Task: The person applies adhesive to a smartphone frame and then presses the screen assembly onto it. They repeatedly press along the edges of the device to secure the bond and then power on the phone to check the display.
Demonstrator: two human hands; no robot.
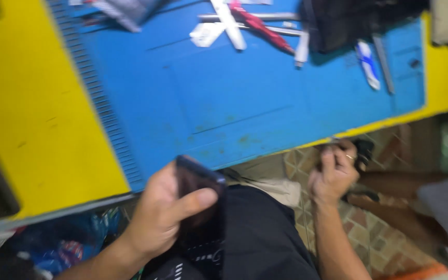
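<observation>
Blue mat (245, 98), left hand (156, 212), phone (198, 189) upright

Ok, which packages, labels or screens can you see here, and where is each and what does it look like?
Dark phone: a flat black slab held in the left hand, below the blue mat; blurred, whether its screen is lit cannot be told.
White flat pieces: at the mat's far edge, possibly labels or strips, too blurred to tell.
No clear packages or signs.
</observation>
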